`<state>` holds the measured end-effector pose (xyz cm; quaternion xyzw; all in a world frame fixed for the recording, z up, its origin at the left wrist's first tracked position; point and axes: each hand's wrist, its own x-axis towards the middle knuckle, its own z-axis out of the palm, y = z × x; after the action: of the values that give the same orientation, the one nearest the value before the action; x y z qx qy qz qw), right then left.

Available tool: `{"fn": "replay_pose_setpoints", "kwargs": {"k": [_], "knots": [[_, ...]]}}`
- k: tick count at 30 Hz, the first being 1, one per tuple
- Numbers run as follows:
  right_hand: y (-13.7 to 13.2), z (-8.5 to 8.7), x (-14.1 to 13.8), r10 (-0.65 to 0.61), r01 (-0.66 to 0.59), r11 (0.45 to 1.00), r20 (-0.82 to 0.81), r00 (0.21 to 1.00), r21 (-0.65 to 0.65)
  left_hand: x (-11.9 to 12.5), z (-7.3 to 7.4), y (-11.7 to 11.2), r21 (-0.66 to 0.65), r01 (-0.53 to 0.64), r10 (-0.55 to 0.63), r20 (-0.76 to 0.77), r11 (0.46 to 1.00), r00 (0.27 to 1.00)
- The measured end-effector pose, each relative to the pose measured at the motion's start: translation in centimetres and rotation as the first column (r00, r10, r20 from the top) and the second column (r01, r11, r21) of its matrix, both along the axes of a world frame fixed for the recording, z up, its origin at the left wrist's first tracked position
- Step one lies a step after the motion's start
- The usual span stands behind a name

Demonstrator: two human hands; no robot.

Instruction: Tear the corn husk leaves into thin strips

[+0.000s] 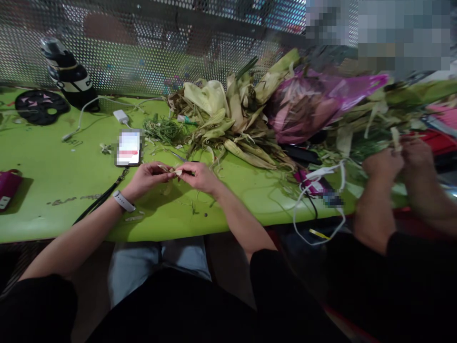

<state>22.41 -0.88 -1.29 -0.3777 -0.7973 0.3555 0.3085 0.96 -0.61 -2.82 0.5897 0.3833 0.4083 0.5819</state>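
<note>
My left hand [148, 177] and my right hand [200, 176] meet over the green table [64, 190], both pinching a small pale strip of corn husk [174, 170] between the fingertips. A white watch sits on my left wrist. Just beyond my hands lies a big heap of corn husks [228, 119].
A phone [128, 148] with a charger cable lies left of the heap, with a dark bottle [69, 74] and a black round disc [41, 105] at the back left. A pink bag [314, 102] sits among husks. On the right, another person's hands [396, 159] work on husks. White cables [321, 190] hang over the table edge.
</note>
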Motion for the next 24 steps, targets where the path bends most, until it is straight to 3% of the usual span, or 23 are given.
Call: {"fn": "replay_pose_setpoints", "kwargs": {"k": [7,11,17,22,24], "knots": [[-0.2,0.7,0.0,0.044,-0.043,0.999,0.034,0.998,-0.025,0.0,0.3,-0.2,0.204,-0.023,0.057,-0.162,0.979,0.985],[-0.4,0.2,-0.6,-0.027,0.027,1.000,0.016,0.999,0.004,0.1,0.3,-0.4,0.283,-0.079,0.134,-0.178,0.956,0.975],[-0.5,-0.4,-0.8,-0.283,0.295,0.952,-0.131,0.950,0.085,-0.1,0.4,-0.3,0.191,-0.088,0.110,-0.106,0.978,0.988],[-0.4,-0.4,-1.1,-0.143,0.147,0.986,-0.049,0.988,0.083,-0.1,0.5,-0.3,0.110,-0.018,0.021,-0.025,0.994,0.999],[-0.4,-0.5,-1.3,-0.137,0.141,0.985,-0.044,0.990,0.103,0.0,0.5,-0.3,0.104,-0.006,0.008,-0.016,0.995,1.000]]}}
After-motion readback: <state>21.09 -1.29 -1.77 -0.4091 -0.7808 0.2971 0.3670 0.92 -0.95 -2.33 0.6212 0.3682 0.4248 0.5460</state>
